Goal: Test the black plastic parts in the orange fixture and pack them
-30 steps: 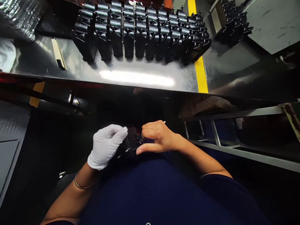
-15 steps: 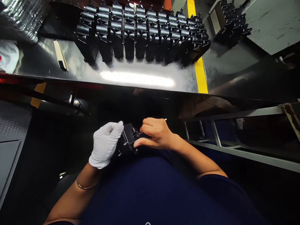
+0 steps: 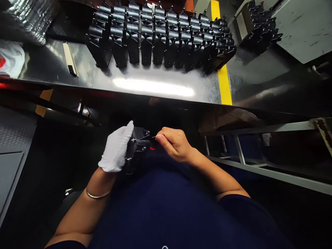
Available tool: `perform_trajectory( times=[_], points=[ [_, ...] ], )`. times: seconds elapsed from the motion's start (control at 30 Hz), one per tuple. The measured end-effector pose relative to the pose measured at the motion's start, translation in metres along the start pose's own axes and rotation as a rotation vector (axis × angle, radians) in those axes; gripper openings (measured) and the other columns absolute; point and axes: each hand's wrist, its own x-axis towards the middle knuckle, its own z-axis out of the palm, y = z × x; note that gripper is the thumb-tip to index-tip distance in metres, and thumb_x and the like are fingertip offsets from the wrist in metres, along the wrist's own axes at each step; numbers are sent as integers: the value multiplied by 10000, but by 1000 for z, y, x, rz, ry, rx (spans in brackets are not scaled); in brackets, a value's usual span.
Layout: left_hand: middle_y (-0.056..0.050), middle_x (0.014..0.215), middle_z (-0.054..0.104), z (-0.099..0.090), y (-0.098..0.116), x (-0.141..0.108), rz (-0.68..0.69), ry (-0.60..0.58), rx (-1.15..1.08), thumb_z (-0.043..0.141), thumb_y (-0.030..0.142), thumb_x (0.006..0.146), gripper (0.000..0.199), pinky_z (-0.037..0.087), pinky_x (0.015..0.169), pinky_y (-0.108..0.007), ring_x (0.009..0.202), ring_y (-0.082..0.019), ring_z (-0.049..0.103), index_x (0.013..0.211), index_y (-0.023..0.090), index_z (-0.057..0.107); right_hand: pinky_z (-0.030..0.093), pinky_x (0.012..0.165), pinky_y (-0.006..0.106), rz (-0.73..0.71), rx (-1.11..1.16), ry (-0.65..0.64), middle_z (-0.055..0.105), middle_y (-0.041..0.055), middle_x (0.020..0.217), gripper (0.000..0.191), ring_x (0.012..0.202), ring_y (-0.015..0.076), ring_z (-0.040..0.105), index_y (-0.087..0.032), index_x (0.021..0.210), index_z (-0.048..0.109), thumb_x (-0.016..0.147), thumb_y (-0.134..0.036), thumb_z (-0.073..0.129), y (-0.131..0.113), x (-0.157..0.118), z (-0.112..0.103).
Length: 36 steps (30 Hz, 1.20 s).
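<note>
My left hand, in a white glove, is closed on a black part with small bright pins and knobs along its side. The thumb lies along its top edge, and the glove hides the near side. A little to the right, my bare right hand is closed in a pinch. A thin, light-coloured pointed tool sticks out from its thumb and forefinger toward the black part, with a small gap between. The fist hides the rest of the tool. A small red spot shows below the tip.
Rows of black parts stand upright on the metal table, with another group farther right. A cream-handled cutter lies at the left, near a white bag. Yellow tape crosses the tabletop. A metal frame stands at the right.
My right hand has come off the black part and now sits just to its right, tool tip showing. My left hand has tilted and raised the part slightly.
</note>
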Motion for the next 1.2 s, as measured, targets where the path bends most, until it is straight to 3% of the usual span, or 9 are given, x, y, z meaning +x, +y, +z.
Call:
perform_trajectory(
  times=[0.13, 0.47, 0.77, 0.9, 0.97, 1.1, 1.2],
  points=[
    [-7, 575, 533, 0, -5, 6, -18, -6, 49, 548, 592, 801, 454, 388, 459, -235, 508, -111, 440, 583, 194, 540, 378, 573, 238, -37, -248, 139, 576, 13, 622, 295, 560, 107, 479, -163, 747, 600, 974, -268, 443, 4, 0, 9],
    [-17, 549, 502, 3, -7, 6, -8, -2, 6, 556, 593, 793, 460, 368, 436, -262, 480, -125, 415, 546, 211, 488, 359, 562, 240, -29, -387, 122, 567, 16, 618, 336, 568, 110, 479, -165, 723, 622, 978, -294, 445, 7, -1, 16],
    [-16, 560, 529, 3, -10, 3, -24, 22, 1, 554, 576, 807, 453, 384, 458, -251, 494, -120, 435, 550, 205, 513, 392, 571, 231, -7, -219, 73, 608, 19, 625, 344, 552, 101, 512, -154, 717, 624, 977, -279, 436, 9, -7, 25],
    [6, 546, 527, 4, -6, -3, -5, 41, -8, 558, 588, 799, 463, 381, 455, -239, 492, -114, 450, 546, 204, 502, 422, 572, 208, -24, 49, -33, 622, 17, 625, 347, 558, 90, 550, -149, 736, 628, 982, -292, 428, 7, -4, 16],
    [16, 551, 536, 4, -2, -6, 13, 79, -7, 556, 599, 795, 469, 377, 454, -231, 494, -107, 452, 557, 197, 519, 426, 558, 204, -42, 130, -26, 621, 17, 619, 342, 549, 88, 553, -145, 748, 629, 982, -289, 426, 4, -2, 11],
    [26, 550, 548, 3, 2, -10, 40, 149, -1, 544, 630, 788, 487, 374, 459, -225, 490, -99, 454, 604, 181, 581, 429, 574, 218, -24, 9, 51, 627, 23, 623, 311, 565, 101, 563, -144, 763, 636, 971, -271, 445, 0, -2, 9],
    [22, 551, 553, 2, 0, -11, 58, 155, 11, 538, 641, 786, 498, 367, 459, -227, 493, -100, 463, 611, 177, 590, 426, 577, 209, -8, -3, 5, 638, 22, 632, 306, 570, 97, 568, -143, 764, 645, 968, -271, 455, -2, -3, 8]
  ],
)
